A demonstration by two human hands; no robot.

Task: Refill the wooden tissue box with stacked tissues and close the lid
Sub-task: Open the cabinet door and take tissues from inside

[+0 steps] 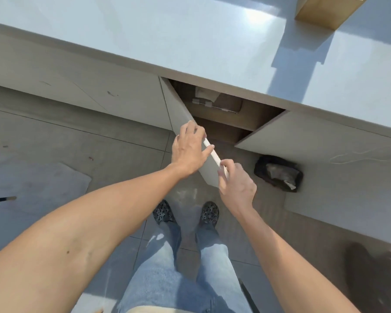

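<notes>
The wooden tissue box (325,12) stands on the white countertop (190,37) at the far right, partly cut off by the frame's top. Below the counter a cabinet is open. On its shelf lies a clear-wrapped pack with white tissue (219,102) showing. My left hand (190,150) lies on the outer face of the left cabinet door (178,105), fingers hooked over its top edge. My right hand (237,184) pinches the same door's free edge near its corner. Both hands are far from the tissue box.
The right cabinet door (314,136) swings out wide, with a white cord (352,155) lying on it. A crumpled black bag (278,172) sits on the floor by that door. My feet (185,214) stand on grey tiles just in front of the cabinet.
</notes>
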